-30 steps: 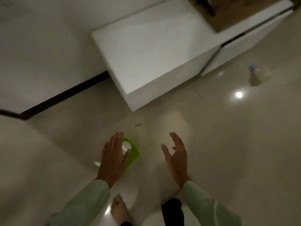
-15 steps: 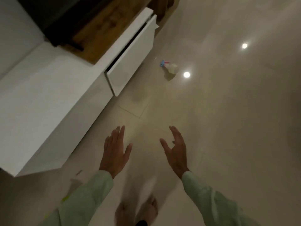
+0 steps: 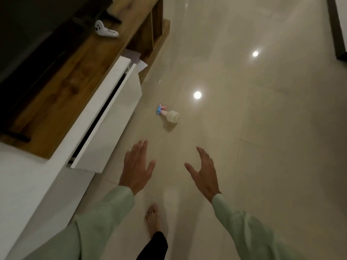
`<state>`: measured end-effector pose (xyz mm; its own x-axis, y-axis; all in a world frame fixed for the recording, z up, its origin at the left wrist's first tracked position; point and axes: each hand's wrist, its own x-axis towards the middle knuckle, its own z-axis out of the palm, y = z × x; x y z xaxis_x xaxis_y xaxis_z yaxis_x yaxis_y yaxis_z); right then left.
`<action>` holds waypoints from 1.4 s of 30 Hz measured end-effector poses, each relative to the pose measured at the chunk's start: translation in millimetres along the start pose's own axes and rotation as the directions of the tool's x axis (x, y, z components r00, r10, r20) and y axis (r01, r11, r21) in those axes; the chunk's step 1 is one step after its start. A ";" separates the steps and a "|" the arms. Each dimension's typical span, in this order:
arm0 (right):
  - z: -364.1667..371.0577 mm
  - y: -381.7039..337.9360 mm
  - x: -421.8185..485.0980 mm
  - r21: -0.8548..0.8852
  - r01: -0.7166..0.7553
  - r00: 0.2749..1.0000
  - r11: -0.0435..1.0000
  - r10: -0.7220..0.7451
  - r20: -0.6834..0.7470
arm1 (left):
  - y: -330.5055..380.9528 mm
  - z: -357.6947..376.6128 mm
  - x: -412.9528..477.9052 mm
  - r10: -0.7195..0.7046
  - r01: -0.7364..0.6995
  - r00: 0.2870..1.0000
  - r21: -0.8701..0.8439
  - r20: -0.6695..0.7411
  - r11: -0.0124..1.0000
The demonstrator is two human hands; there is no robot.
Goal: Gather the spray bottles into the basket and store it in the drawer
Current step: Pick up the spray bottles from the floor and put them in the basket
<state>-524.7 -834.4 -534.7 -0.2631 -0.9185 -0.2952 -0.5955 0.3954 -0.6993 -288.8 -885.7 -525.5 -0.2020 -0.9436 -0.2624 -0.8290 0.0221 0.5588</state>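
both hands, left (image 3: 136, 170) and right (image 3: 204, 174), empty with fingers spread, above the floor (image 3: 262, 147); a bottle (image 3: 168, 114) lies ahead on its side, near the part-open drawer (image 3: 110, 121).

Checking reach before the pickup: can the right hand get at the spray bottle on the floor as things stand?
Probably yes, but not yet. The right hand is open and empty, and only bare floor lies between it and the spray bottle, which stands apart from the white drawer. A clear gap remains, so the person must step closer.
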 end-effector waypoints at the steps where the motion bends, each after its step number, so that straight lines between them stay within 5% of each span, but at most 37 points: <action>1: -0.6 -3.6 24.4 -0.022 -0.010 1.000 1.000 0.010 0.014 | 1.6 -2.3 24.3 0.002 -0.002 1.000 0.006 0.007 1.000; 11: 30.1 -26.6 247.2 -0.325 -0.021 0.958 0.945 0.112 0.263 | -1.7 13.3 187.1 -0.085 0.085 0.995 0.008 0.058 0.996; 21: 140.0 24.6 470.4 -0.548 0.222 0.899 0.806 0.049 0.436 | -58.0 120.7 333.9 -0.276 0.277 0.957 0.006 0.086 0.961; 34: 294.0 107.5 583.1 -0.619 0.335 0.873 0.711 0.013 0.487 | -165.2 230.6 453.7 -0.334 0.335 0.942 -0.026 0.021 0.942; 42: 242.6 83.5 566.4 -0.515 0.301 0.884 0.802 -0.032 0.467 | -143.7 195.2 415.5 -0.385 0.386 0.922 -0.060 0.035 0.920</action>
<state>-539.3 -1323.6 -918.3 0.1405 -0.8282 -0.5426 -0.9482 0.0452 -0.3145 -355.4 -1216.4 -868.4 0.1144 -0.8672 -0.4847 -0.8100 -0.3639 0.4599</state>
